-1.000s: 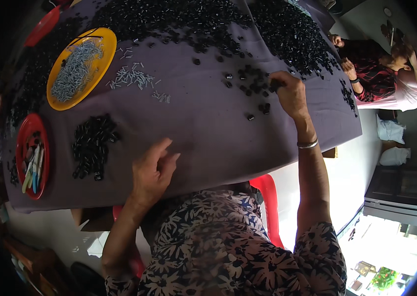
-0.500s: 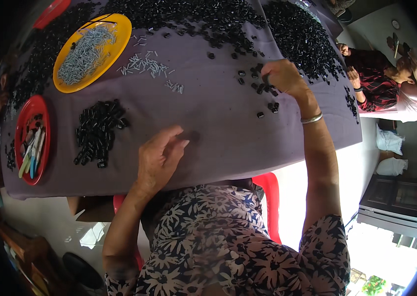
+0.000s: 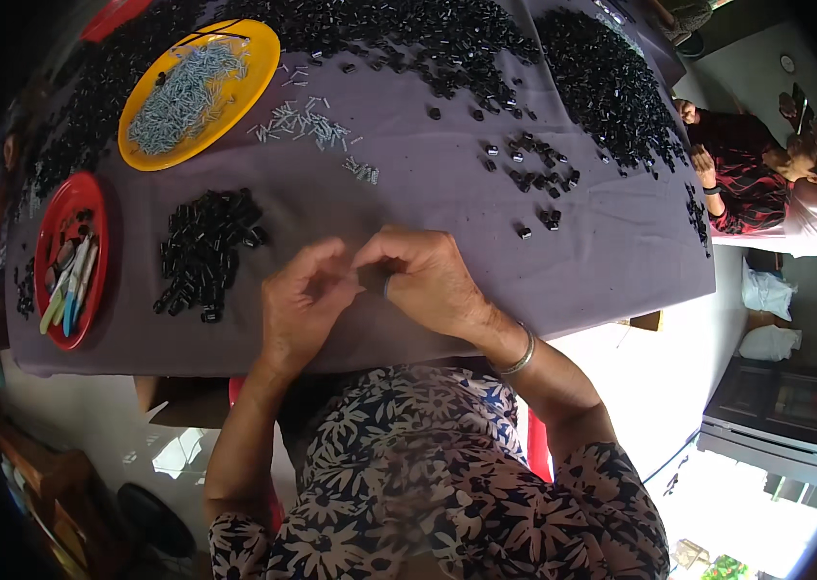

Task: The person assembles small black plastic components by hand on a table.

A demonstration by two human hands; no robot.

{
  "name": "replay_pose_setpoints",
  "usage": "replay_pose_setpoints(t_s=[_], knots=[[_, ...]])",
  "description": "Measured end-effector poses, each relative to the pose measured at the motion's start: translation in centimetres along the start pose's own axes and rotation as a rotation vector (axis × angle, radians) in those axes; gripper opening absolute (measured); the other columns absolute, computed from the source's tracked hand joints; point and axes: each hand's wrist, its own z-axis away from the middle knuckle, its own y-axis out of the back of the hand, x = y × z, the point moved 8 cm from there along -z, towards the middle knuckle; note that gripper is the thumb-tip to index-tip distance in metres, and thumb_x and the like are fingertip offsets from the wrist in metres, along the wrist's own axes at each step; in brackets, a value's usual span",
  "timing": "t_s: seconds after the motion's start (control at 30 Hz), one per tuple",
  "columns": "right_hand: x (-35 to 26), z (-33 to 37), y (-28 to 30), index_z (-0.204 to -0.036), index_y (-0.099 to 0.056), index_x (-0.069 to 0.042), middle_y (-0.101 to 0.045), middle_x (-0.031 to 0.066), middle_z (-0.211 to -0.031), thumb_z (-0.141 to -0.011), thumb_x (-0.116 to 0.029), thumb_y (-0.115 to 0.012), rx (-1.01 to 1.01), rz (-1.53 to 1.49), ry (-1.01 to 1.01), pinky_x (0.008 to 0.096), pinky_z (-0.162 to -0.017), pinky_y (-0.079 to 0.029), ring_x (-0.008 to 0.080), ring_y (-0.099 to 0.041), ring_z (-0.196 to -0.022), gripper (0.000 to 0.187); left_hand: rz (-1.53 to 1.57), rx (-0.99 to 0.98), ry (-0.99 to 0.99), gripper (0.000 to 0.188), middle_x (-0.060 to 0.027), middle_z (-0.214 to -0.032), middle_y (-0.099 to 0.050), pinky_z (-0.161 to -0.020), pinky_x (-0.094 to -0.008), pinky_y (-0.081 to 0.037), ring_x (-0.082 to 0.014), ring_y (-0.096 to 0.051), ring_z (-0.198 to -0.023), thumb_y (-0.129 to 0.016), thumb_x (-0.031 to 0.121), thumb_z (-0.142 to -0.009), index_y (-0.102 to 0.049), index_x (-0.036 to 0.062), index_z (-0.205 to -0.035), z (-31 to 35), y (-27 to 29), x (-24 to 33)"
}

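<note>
My left hand [image 3: 304, 302] and my right hand [image 3: 433, 280] meet over the near middle of the table, their fingertips almost touching. The fingers of both are curled into a pinch; whatever lies between them is too small or hidden to make out. Beside my left hand is a heap of short black cylindrical pieces [image 3: 205, 253]. Farther right of my right hand lie scattered loose black pieces [image 3: 529, 174]. Small grey pins [image 3: 302, 124] lie loose beyond my hands, beside a yellow plate [image 3: 261, 60] that holds many more grey pins [image 3: 181, 101].
A purple cloth [image 3: 408, 198] covers the table. On the left, a red plate [image 3: 85, 187] holds knife-like tools [image 3: 73, 290]. Masses of black pieces [image 3: 408, 29] spread along the far side, with another large pile [image 3: 602, 92] at far right. Another person [image 3: 747, 169] sits beyond the right edge.
My right hand has come from the scattered black pieces at the right back to my left hand. My left hand has stayed near its place, fingers more curled.
</note>
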Motion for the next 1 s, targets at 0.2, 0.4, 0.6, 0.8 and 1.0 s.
replay_pose_setpoints(t_s=[0.2,0.4,0.6,0.8,1.0], knots=[[-0.9,0.4,0.7,-0.095,-0.071,-0.003,-0.069,0.0041,-0.083,-0.079,0.013,-0.065,0.094,0.174,0.049,0.0269,-0.07,-0.053,0.0086,-0.064,-0.078,0.024,-0.088,0.069,-0.023,0.033,-0.0012,-0.088,-0.064,-0.073,-0.0231,-0.049,-0.008,-0.059,-0.081,-0.071,-0.011,-0.079,-0.066,0.0009,-0.11,-0.6,-0.3,1.0],[1.5,-1.6,5.6,-0.098,-0.069,0.0,-0.07,-0.0003,-0.087,-0.085,0.011,-0.063,0.15,0.029,-0.032,0.0231,-0.072,-0.053,0.0071,-0.064,-0.08,0.018,-0.299,0.117,-0.119,0.02,-0.0061,-0.085,-0.067,-0.07,-0.0261,-0.049,-0.0153,-0.063,-0.075,-0.074,-0.008,-0.078,-0.07,0.0025,-0.095,-0.9,1.3,2.6],[4.1,-3.6,10.4,-0.095,-0.071,-0.004,-0.066,-0.0032,-0.076,-0.089,0.006,-0.056,0.255,0.206,-0.088,0.0193,-0.059,-0.043,0.0022,-0.056,-0.069,0.019,-0.489,0.09,-0.284,0.02,-0.006,-0.087,-0.066,-0.072,-0.0356,-0.047,-0.026,-0.063,-0.081,-0.076,-0.002,-0.073,-0.069,0.0058,-0.09,-1.1,0.7,3.4],[3.3,-5.5,9.9,-0.095,-0.071,-0.003,-0.066,-0.0028,-0.077,-0.088,0.008,-0.054,0.224,0.232,-0.094,0.0193,-0.06,-0.044,0.0026,-0.056,-0.069,0.022,-0.611,0.066,-0.315,0.019,-0.0034,-0.085,-0.06,-0.072,-0.0396,-0.044,-0.0271,-0.059,-0.084,-0.076,0.004,-0.072,-0.066,0.0098,-0.087,-1.2,0.4,2.9],[3.8,-6.4,6.5,-0.097,-0.069,-0.002,-0.067,-0.0023,-0.08,-0.087,0.009,-0.053,0.098,0.163,-0.053,0.02,-0.063,-0.045,0.0035,-0.057,-0.072,0.022,-0.63,0.009,-0.337,0.018,-0.0022,-0.087,-0.06,-0.076,-0.0374,-0.041,-0.0243,-0.056,-0.084,-0.076,0.007,-0.076,-0.068,0.0096,-0.092,-1.5,0.2,2.4]])
